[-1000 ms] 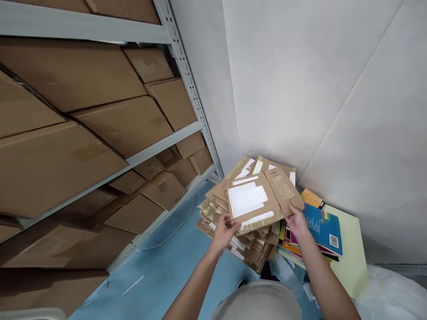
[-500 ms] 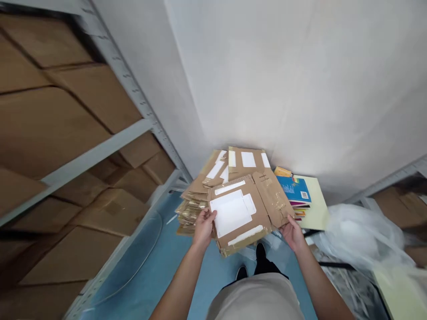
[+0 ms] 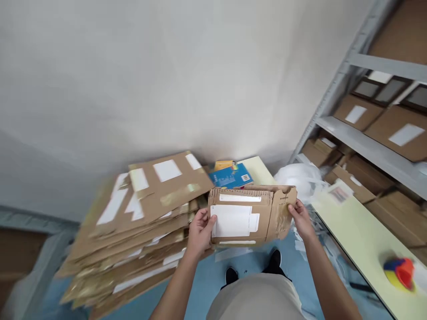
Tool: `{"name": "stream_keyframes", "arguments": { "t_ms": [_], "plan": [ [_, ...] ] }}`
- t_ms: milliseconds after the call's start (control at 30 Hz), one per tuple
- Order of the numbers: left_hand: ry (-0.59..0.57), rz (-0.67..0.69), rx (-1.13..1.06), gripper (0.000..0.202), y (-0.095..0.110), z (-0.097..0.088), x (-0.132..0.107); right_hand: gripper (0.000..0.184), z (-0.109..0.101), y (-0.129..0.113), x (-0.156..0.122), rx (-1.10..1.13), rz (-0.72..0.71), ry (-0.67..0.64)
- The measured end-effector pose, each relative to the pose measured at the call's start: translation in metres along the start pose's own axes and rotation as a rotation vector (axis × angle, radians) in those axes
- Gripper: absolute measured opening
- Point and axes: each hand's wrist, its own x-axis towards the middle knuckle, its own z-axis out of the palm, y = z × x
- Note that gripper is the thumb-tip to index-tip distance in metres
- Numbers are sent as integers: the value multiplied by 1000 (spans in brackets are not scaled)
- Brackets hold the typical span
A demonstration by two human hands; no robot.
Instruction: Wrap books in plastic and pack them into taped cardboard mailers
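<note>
A flattened cardboard box [image 3: 242,218] with white labels and strips of clear tape is held up in front of my body. My left hand [image 3: 201,229] grips its left edge, thumb on the front face. At the right end, my right hand [image 3: 300,217] pinches the narrower flap, fingers partly hidden behind it. Left of the held box rises a tall stack of flattened cardboard [image 3: 133,240], its top sheet [image 3: 173,184] bearing white labels. Behind the box, a blue book [image 3: 231,176] lies on a pile whose lower part is covered.
A pale yellow table [image 3: 360,240] runs along the right, with a red, blue and yellow object [image 3: 400,272] on it. White plastic bags [image 3: 296,178] sit near its far end. Metal shelves [image 3: 373,133] hold cardboard boxes. A pale wall [image 3: 200,80] stands behind.
My view has swung right, bringing the right-hand shelves and table into sight. The held box is now tilted more upright, its face looking shallower; both hands still grip it.
</note>
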Motion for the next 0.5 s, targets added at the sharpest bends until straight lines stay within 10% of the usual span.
{"name": "stream_keyframes", "arguments": {
  "t_ms": [500],
  "plan": [
    [-531,118,436,34,-76,333,-23,33,-293,-14,-50,-9,-153,719]
  ]
}}
